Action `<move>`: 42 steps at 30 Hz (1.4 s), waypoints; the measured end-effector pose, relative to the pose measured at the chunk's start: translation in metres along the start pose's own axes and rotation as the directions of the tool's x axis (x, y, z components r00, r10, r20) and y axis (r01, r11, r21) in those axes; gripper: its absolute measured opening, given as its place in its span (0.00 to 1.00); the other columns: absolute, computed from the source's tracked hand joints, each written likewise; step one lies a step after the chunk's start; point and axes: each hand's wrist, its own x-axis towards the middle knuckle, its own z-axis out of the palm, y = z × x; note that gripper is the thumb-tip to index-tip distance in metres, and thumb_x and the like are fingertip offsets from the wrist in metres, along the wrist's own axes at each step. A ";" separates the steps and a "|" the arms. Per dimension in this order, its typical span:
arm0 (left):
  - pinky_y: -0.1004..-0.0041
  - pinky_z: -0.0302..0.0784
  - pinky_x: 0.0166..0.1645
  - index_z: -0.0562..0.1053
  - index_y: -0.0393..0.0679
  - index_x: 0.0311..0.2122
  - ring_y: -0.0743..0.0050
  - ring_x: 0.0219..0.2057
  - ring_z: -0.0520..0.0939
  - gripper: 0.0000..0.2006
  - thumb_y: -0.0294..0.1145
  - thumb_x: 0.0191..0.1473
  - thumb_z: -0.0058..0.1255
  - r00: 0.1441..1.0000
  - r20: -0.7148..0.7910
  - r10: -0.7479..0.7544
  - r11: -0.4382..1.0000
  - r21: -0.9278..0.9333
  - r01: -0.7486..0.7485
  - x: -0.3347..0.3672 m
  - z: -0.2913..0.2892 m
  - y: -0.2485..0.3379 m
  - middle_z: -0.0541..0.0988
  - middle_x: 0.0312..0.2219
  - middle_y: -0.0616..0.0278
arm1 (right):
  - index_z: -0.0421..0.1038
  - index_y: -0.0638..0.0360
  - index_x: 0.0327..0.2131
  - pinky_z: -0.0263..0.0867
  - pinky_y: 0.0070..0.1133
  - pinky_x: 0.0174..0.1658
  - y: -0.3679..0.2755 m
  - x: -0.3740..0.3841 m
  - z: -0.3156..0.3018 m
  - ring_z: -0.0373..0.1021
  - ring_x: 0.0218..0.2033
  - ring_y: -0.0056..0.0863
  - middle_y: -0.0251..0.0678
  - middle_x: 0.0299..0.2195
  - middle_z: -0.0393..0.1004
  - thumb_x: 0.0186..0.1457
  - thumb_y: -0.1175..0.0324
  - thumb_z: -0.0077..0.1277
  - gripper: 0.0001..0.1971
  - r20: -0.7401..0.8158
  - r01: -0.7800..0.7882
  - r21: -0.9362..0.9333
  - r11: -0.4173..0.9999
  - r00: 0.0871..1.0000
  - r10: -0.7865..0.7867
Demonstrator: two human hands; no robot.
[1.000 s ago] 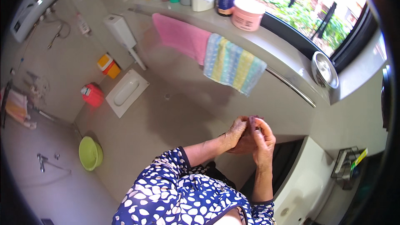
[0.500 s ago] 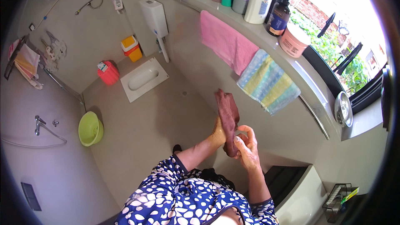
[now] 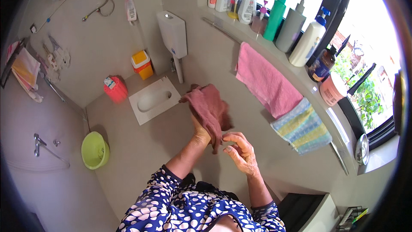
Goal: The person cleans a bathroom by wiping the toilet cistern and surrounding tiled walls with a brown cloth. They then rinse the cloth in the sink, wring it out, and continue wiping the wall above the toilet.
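Note:
A dusty reddish-brown cloth (image 3: 209,107) hangs loosely draped over my left hand (image 3: 200,132), in front of my body. The cloth covers most of that hand's fingers, but the hand carries its weight from below. Just right of the cloth's lower edge is my right hand (image 3: 242,152). Its fingers are bent and its thumb stands apart from the index finger. Those fingertips come very close to the cloth; whether they touch it I cannot tell.
A pink towel (image 3: 268,79) and a striped towel (image 3: 302,126) hang on a wall rail at right. Several bottles stand on the windowsill above. A squat toilet (image 3: 148,111), a red bin (image 3: 115,89) and a green basin (image 3: 89,151) are on the floor, left.
The cloth, narrow and bunched before, has spread wider over my left hand and moved up and left. My right hand has drawn slightly left and away from its hold beside the cloth. The view has shifted.

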 end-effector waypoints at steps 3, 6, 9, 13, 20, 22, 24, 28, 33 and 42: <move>0.69 0.58 0.54 0.60 0.52 0.52 0.71 0.49 0.66 0.18 0.44 0.59 0.35 0.994 -0.034 -0.101 0.779 0.620 0.100 0.032 0.049 -0.003 0.67 0.46 0.68 | 0.67 0.62 0.43 0.67 0.19 0.38 0.023 0.025 0.013 0.65 0.44 0.24 0.37 0.43 0.66 0.54 0.72 0.47 0.12 0.016 -0.153 0.128 0.980 0.988 0.153; 0.70 0.60 0.56 0.56 0.51 0.57 0.72 0.52 0.65 0.22 0.45 0.60 0.35 0.992 0.002 -0.129 -0.157 0.987 -0.022 0.036 0.043 -0.019 0.65 0.50 0.67 | 0.61 0.59 0.52 0.64 0.25 0.45 0.034 0.065 0.028 0.60 0.51 0.29 0.38 0.49 0.62 0.55 0.62 0.48 0.22 -0.143 -0.109 0.269 0.957 0.978 0.151; 0.71 0.64 0.52 0.54 0.48 0.57 0.73 0.50 0.65 0.23 0.44 0.60 0.37 0.980 0.079 -0.184 -0.904 0.377 -0.201 0.045 -0.007 -0.030 0.64 0.49 0.65 | 0.50 0.57 0.59 0.58 0.28 0.53 0.029 0.116 0.019 0.53 0.57 0.30 0.39 0.57 0.54 0.56 0.49 0.43 0.33 -0.287 0.033 0.096 0.995 0.958 -0.004; 0.61 0.56 0.58 0.53 0.40 0.58 0.55 0.56 0.60 0.27 0.43 0.58 0.38 0.918 -0.178 -0.355 -0.632 -0.678 -0.376 0.053 0.064 0.052 0.61 0.53 0.54 | 0.39 0.62 0.62 0.40 0.29 0.62 0.020 0.168 0.020 0.42 0.63 0.35 0.47 0.62 0.44 0.52 0.46 0.45 0.43 -0.092 -0.050 0.317 0.947 0.992 0.084; 0.50 0.53 0.57 0.70 0.41 0.47 0.39 0.52 0.62 0.20 0.40 0.49 0.51 0.786 -0.611 -0.090 -0.140 -0.774 -0.618 0.141 -0.018 -0.014 0.68 0.46 0.46 | 0.62 0.66 0.49 0.58 0.28 0.55 0.055 0.206 -0.028 0.65 0.50 0.33 0.44 0.47 0.69 0.47 0.58 0.54 0.28 -0.368 -0.139 0.067 0.988 0.917 0.154; 0.50 0.55 0.54 0.71 0.44 0.45 0.42 0.49 0.64 0.19 0.38 0.46 0.54 0.822 -0.551 -0.143 -0.019 -0.829 -0.559 0.152 -0.038 -0.029 0.69 0.44 0.47 | 0.62 0.66 0.49 0.59 0.27 0.54 0.046 0.229 -0.049 0.65 0.50 0.34 0.45 0.47 0.69 0.49 0.61 0.53 0.27 -0.330 0.196 -0.120 0.973 0.917 -0.225; 0.52 0.55 0.53 0.73 0.51 0.42 0.49 0.49 0.64 0.22 0.43 0.38 0.61 0.813 -0.539 -0.218 0.109 -0.842 -0.529 0.169 -0.041 -0.035 0.69 0.45 0.57 | 0.61 0.67 0.49 0.59 0.27 0.54 0.016 0.248 -0.067 0.65 0.49 0.35 0.45 0.47 0.68 0.50 0.64 0.52 0.25 -0.328 0.246 -0.002 0.969 0.915 -0.234; 0.58 0.69 0.44 0.74 0.48 0.40 0.55 0.42 0.71 0.20 0.38 0.37 0.63 0.746 -0.610 -0.267 0.054 -0.782 -0.620 0.197 -0.034 -0.012 0.74 0.37 0.60 | 0.65 0.64 0.43 0.64 0.21 0.45 0.009 0.250 -0.082 0.68 0.39 0.26 0.38 0.39 0.71 0.52 0.69 0.50 0.15 -0.516 0.289 0.622 0.727 0.850 0.103; 0.67 0.77 0.29 0.71 0.43 0.43 0.65 0.26 0.79 0.20 0.32 0.42 0.61 0.836 -0.536 -0.116 -0.560 -0.660 -0.501 0.218 -0.034 -0.004 0.76 0.30 0.61 | 0.67 0.57 0.38 0.67 0.21 0.36 0.020 0.248 -0.127 0.69 0.31 0.21 0.33 0.33 0.70 0.57 0.63 0.47 0.10 -0.791 0.478 0.331 0.814 0.611 -0.037; 0.74 0.67 0.53 0.54 0.42 0.58 0.75 0.53 0.66 0.28 0.19 0.53 0.47 0.880 -0.399 0.257 -0.927 -0.359 0.108 0.263 -0.014 -0.019 0.66 0.47 0.63 | 0.66 0.62 0.42 0.62 0.25 0.45 -0.001 0.331 -0.073 0.66 0.37 0.32 0.40 0.35 0.68 0.50 0.70 0.49 0.15 -0.598 0.294 -0.469 0.833 0.588 -0.544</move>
